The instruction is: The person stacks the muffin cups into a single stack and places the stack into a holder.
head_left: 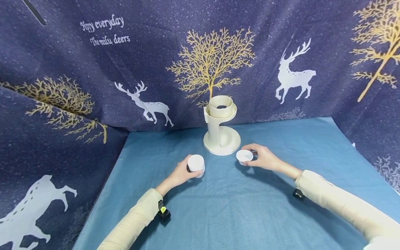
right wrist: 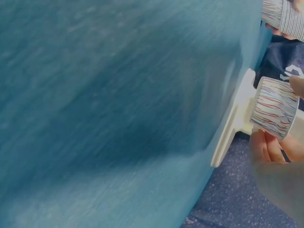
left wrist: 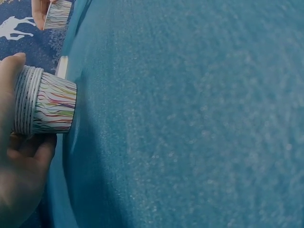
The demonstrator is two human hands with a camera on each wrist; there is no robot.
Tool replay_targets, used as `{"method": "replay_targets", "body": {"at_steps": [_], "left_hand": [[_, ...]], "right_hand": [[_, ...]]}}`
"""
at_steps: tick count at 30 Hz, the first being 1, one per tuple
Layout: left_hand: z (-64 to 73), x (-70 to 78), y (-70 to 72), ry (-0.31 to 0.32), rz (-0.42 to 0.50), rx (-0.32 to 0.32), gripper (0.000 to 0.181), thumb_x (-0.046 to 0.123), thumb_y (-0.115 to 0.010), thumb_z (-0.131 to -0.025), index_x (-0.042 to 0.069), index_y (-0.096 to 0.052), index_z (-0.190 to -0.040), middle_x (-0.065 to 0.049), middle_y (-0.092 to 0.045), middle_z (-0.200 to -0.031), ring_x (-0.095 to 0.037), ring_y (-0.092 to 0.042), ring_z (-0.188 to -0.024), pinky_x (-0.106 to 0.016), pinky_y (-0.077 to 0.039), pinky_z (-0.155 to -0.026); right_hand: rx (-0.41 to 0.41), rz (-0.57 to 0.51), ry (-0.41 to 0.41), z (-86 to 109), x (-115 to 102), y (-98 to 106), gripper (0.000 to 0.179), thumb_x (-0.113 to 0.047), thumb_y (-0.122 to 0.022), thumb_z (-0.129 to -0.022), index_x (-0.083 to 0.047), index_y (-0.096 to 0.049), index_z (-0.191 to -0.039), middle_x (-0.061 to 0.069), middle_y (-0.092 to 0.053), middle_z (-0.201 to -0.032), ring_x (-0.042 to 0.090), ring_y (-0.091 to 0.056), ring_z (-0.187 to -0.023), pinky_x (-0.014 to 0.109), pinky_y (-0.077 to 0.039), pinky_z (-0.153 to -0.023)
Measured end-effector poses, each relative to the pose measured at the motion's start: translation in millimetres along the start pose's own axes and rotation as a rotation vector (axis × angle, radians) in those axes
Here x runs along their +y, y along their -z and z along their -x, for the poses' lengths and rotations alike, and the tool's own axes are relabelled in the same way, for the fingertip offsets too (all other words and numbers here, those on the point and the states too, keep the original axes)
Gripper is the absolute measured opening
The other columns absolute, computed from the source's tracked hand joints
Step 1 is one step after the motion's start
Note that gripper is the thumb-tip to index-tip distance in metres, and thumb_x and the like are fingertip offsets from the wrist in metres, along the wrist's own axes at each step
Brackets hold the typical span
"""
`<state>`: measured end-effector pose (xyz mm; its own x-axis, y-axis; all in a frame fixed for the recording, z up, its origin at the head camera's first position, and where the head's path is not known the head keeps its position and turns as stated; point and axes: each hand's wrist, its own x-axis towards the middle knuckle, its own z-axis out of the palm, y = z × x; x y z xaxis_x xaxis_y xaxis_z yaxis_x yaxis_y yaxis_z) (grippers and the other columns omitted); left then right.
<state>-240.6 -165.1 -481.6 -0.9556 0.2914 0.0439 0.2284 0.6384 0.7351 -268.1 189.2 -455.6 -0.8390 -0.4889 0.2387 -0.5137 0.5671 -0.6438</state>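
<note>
My left hand (head_left: 180,173) grips a stack of nested white paper cups (head_left: 196,163), fingers and thumb around its sides. The left wrist view shows several rims close together and wavy coloured lines on the outermost cup (left wrist: 56,104). On the other side, my right hand (head_left: 265,158) pinches a single small paper cup (head_left: 244,156) between thumb and fingers, its mouth facing up. Similar wavy lines run down this cup (right wrist: 274,107) in the right wrist view. Behind and between the hands stands a cream stand (head_left: 214,133) with a round base and a raised ring.
A cream open-topped, funnel-like piece (head_left: 221,106) sits in the stand's ring. The blue cloth (head_left: 228,211) covers the table, and a dark blue curtain (head_left: 150,62) with deer and golden trees hangs along its back and sides.
</note>
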Motion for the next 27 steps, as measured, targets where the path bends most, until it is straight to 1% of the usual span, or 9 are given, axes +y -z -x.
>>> {"method": "replay_targets", "body": {"at_steps": [6, 9, 15, 20, 24, 27], "left_hand": [[0.6, -0.2, 0.8, -0.006, -0.022, 0.001, 0.065, 0.043, -0.074, -0.073, 0.017, -0.045, -0.125, -0.006, -0.059, -0.115, -0.020, -0.056, -0.104, -0.041, -0.045, -0.086], [0.1, -0.1, 1.2, -0.011, -0.013, 0.001, 0.065, 0.042, -0.074, -0.073, 0.017, -0.045, -0.124, -0.006, -0.059, -0.114, -0.020, -0.056, -0.104, -0.041, -0.045, -0.086], [-0.7, -1.0, 0.8, 0.012, -0.006, 0.000, 0.068, 0.044, -0.074, -0.072, 0.017, -0.044, -0.126, -0.005, -0.058, -0.116, -0.021, -0.056, -0.106, -0.042, -0.045, -0.089], [-0.6, -2.1, -0.2, 0.021, -0.012, 0.004, 0.069, 0.045, -0.074, -0.071, 0.017, -0.043, -0.127, -0.006, -0.058, -0.117, -0.021, -0.055, -0.107, -0.043, -0.044, -0.090], [-0.5, -1.6, 0.3, 0.006, 0.001, 0.000, 0.067, 0.043, -0.075, -0.071, 0.017, -0.044, -0.125, -0.005, -0.058, -0.116, -0.020, -0.056, -0.106, -0.042, -0.044, -0.089], [-0.6, -1.4, 0.7, -0.007, 0.004, -0.003, 0.066, 0.042, -0.075, -0.072, 0.017, -0.044, -0.124, -0.005, -0.059, -0.115, -0.020, -0.056, -0.105, -0.042, -0.045, -0.088]], "right_hand": [[-0.001, -0.068, 0.001, -6.5, -6.9, -6.6, 0.052, -0.033, -0.080, -0.069, -0.015, -0.060, -0.114, 0.000, -0.063, -0.106, 0.016, -0.059, -0.096, 0.032, -0.051, -0.083], [-0.010, -0.094, 0.000, -10.5, -10.5, -9.8, 0.052, -0.034, -0.080, -0.068, -0.017, -0.059, -0.113, -0.001, -0.062, -0.106, 0.015, -0.059, -0.097, 0.030, -0.051, -0.083], [-0.022, -0.142, -0.001, -16.5, -18.8, -12.9, 0.052, -0.031, -0.081, -0.067, -0.017, -0.058, -0.112, -0.001, -0.062, -0.105, 0.014, -0.059, -0.097, 0.029, -0.050, -0.085], [-0.032, -0.192, -0.003, -20.1, -26.8, -14.7, 0.053, -0.027, -0.081, -0.068, -0.014, -0.058, -0.113, 0.004, -0.062, -0.106, 0.017, -0.060, -0.098, 0.029, -0.050, -0.085], [-0.042, -0.225, -0.011, -23.4, -33.7, -16.6, 0.055, -0.025, -0.081, -0.068, -0.010, -0.057, -0.115, 0.009, -0.060, -0.109, 0.022, -0.060, -0.100, 0.033, -0.050, -0.084], [-0.046, -0.235, -0.019, -27.0, -38.2, -18.3, 0.055, -0.024, -0.081, -0.067, -0.010, -0.057, -0.114, 0.009, -0.059, -0.109, 0.022, -0.060, -0.101, 0.032, -0.051, -0.083]]}}
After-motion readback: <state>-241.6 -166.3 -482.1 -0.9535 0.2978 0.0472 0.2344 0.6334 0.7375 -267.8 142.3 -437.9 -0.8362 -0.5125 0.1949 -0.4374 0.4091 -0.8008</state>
